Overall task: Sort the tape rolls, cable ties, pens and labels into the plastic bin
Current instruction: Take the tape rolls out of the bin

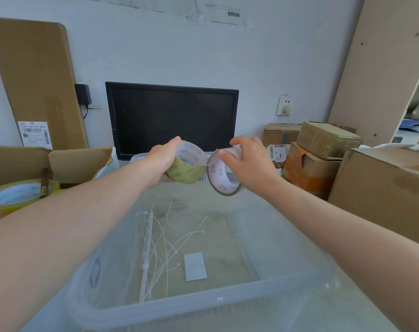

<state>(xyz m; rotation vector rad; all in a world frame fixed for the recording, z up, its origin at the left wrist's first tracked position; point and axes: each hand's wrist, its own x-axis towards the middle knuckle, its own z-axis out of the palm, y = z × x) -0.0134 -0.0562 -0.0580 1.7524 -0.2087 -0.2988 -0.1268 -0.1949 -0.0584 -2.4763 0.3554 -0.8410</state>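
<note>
Head view, clear plastic bin (203, 305) nearest, white cable ties (155, 243) and a label (195, 266) on its floor, left hand (161, 161) gripping a yellowish tape roll (187, 167), right hand (249, 161) pinching a paler tape roll (224, 176) (the rolls touching) above the bin's far edge, dark monitor (172, 118) behind.

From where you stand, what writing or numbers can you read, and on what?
"542-047-90 005" (digits unsure): white label on the leaning cardboard sheet.
Too blurred to read: barcode label by the right-hand boxes; print inside the greenish tape roll and the thin tape roll; wall papers.
</note>
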